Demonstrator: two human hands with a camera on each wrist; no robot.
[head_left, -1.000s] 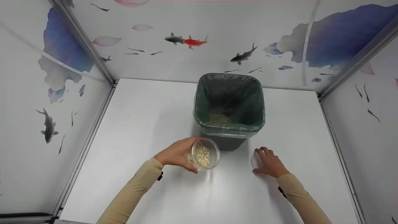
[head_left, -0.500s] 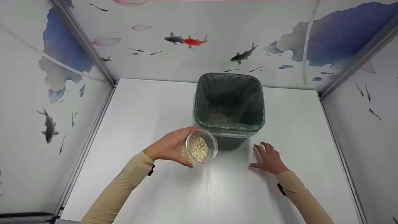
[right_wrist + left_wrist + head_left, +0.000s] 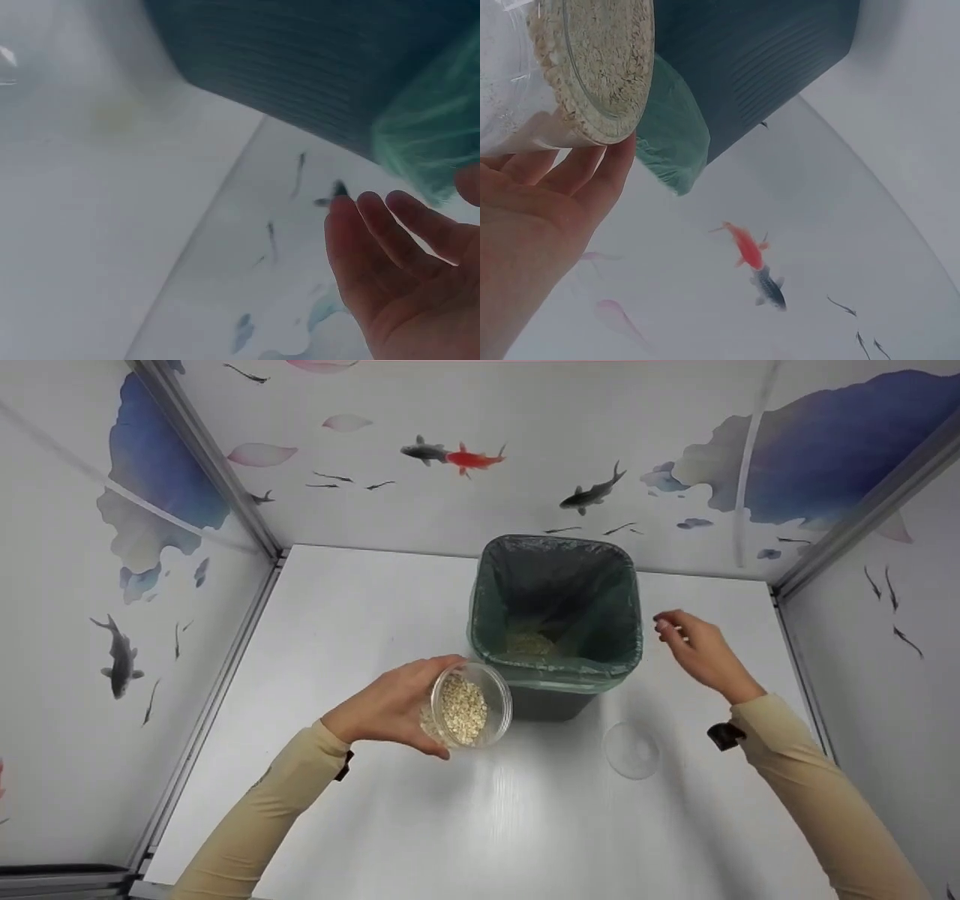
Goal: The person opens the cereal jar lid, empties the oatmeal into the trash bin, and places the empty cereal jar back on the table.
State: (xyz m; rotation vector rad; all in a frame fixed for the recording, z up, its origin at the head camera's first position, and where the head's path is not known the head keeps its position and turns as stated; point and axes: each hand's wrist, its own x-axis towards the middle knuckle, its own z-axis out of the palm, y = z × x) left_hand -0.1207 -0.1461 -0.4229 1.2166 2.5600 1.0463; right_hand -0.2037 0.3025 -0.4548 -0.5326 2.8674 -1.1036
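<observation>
My left hand [image 3: 386,706] grips a clear plastic jar [image 3: 495,706] that is partly filled with rolled oats [image 3: 463,709]. Its mouth tilts toward the front right corner of the view, close to the near left side of a dark trash can [image 3: 551,705]. In the left wrist view the oats [image 3: 615,60] lie against the jar's base, with fingers beneath it. My right hand [image 3: 705,654] hovers empty to the right of the can, fingers loosely bent. A clear round lid [image 3: 631,750] lies on the table, below that hand.
A green bag [image 3: 559,681] lines the trash can and folds over its rim. Some oats [image 3: 531,645] lie at its bottom. White panels printed with fish [image 3: 592,499] enclose the white table [image 3: 360,607] at the back and both sides.
The right hand has let go of the lid and moved away, up beside the can. The left hand has shifted the jar slightly left and farther back.
</observation>
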